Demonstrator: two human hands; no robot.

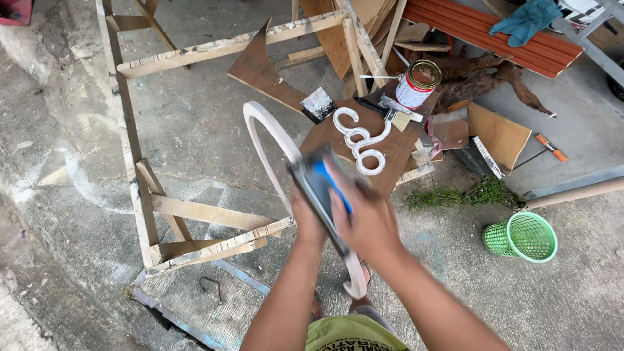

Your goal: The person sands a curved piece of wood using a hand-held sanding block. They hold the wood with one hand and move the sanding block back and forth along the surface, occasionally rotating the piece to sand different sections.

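Near the middle of the frame, the left hand (305,218) grips a long white curved piece (265,140) that arcs from the upper centre down toward the person's knees. Over it, the right hand (367,218) is closed on a blue sanding block (323,185) pressed against that curve. Just above, a brown board (390,146) carries a white scroll-shaped ornament (361,140), a brush (380,107) and a paint can (417,83). At lower right, a green basket (522,237) lies on the concrete floor (195,130).

I see my right hand (367,224) pressing a sanding block (318,185) on a curved white piece (270,140), my left hand (305,221) steadying it.
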